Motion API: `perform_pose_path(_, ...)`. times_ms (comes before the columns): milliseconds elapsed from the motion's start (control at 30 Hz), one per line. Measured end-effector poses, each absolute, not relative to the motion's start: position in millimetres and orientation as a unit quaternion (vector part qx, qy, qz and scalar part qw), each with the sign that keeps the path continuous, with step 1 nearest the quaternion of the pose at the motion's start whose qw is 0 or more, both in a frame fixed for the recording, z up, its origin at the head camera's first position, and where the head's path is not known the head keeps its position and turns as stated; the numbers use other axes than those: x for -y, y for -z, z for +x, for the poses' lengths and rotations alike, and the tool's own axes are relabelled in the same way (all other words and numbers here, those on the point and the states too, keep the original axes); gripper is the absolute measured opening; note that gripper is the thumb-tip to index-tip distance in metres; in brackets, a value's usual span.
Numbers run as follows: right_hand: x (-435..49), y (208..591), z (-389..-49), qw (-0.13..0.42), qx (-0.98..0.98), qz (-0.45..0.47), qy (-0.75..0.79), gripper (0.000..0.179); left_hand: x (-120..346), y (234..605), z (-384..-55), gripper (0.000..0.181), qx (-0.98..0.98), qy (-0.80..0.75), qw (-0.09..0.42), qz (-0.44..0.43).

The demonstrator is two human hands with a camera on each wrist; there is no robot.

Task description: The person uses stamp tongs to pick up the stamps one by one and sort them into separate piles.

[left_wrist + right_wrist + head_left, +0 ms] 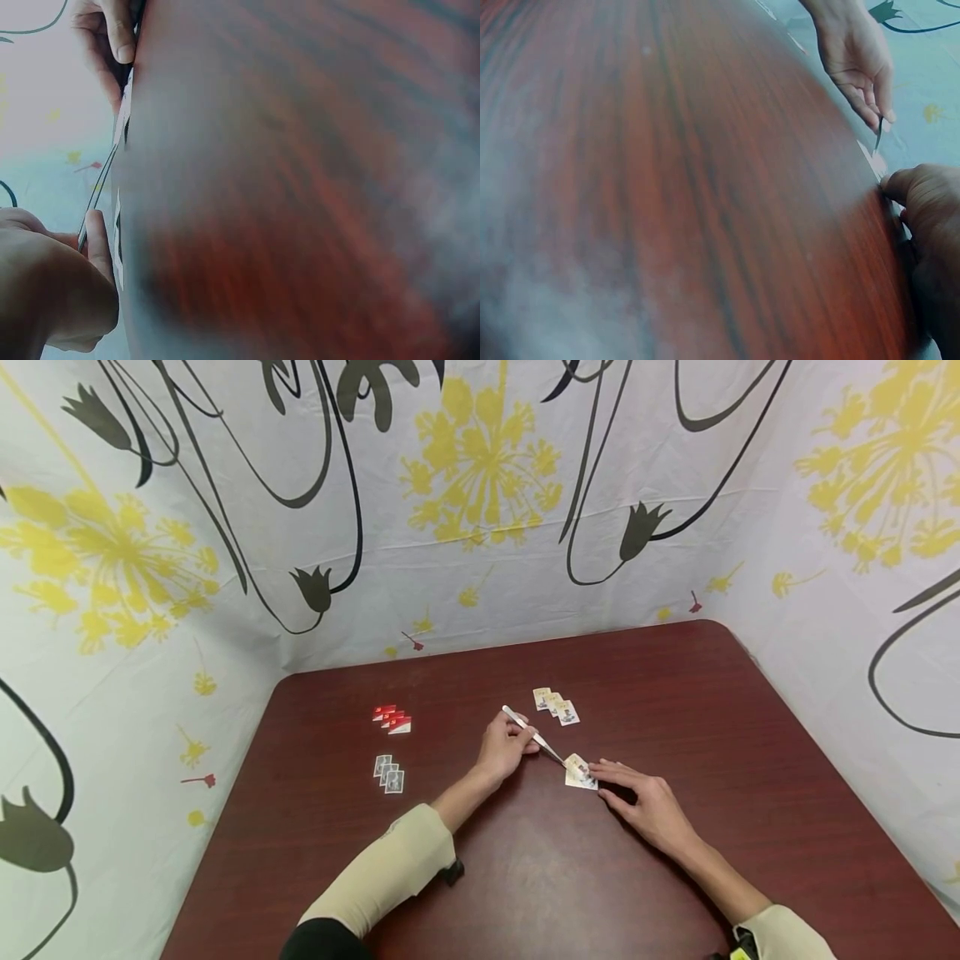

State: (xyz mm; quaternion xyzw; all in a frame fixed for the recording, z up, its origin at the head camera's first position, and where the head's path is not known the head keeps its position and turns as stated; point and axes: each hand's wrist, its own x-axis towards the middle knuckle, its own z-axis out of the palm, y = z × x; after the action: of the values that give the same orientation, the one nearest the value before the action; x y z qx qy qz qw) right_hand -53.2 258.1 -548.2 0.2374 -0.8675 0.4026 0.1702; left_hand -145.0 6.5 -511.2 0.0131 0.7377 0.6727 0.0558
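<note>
My left hand (pixel 504 747) holds silver tweezers (pixel 534 735), gripped between thumb and fingers. Their tips meet the left edge of a few overlapping stamp-like paper pieces (pixel 578 773), pale yellow and white, on the table. Whether the tips pinch a piece I cannot tell. From the other side, my right hand (pixel 652 803) touches the right edge of these pieces with outstretched fingers, its thumb low beside them. In the left wrist view the tweezers (pixel 99 184) slant toward the pieces, seen edge-on. The right wrist view shows the right thumb (pixel 900 184) at the pieces' edge.
Behind the hands lies a staggered row of three yellowish pieces (pixel 554 704). To the left are red-and-white pieces (pixel 393 719) and, nearer, grey white-bordered ones (pixel 388 773), both overlapping. The dark red-brown table (pixel 525 877) meets floral cloth (pixel 480 585) at its back and sides.
</note>
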Motion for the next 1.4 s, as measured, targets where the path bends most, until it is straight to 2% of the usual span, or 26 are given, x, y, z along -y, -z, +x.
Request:
perform_pose_path(867,-257,547,-54,0.172,0.863,0.242,-0.409,0.04,-16,514,-153,0.026,-0.72,-0.692,0.053,-0.018)
perform_pose_path(1067,-257,545,-53,0.155,0.867,0.227,-0.415,0.044,-15,512,-155,0.022,-0.708,-0.704,0.058,-0.023)
perform_pose_path(1400,-253,536,-55,0.153,0.872,0.218,-0.41,0.05,-6,499,-164,0.028,-0.687,-0.723,0.063,-0.015)
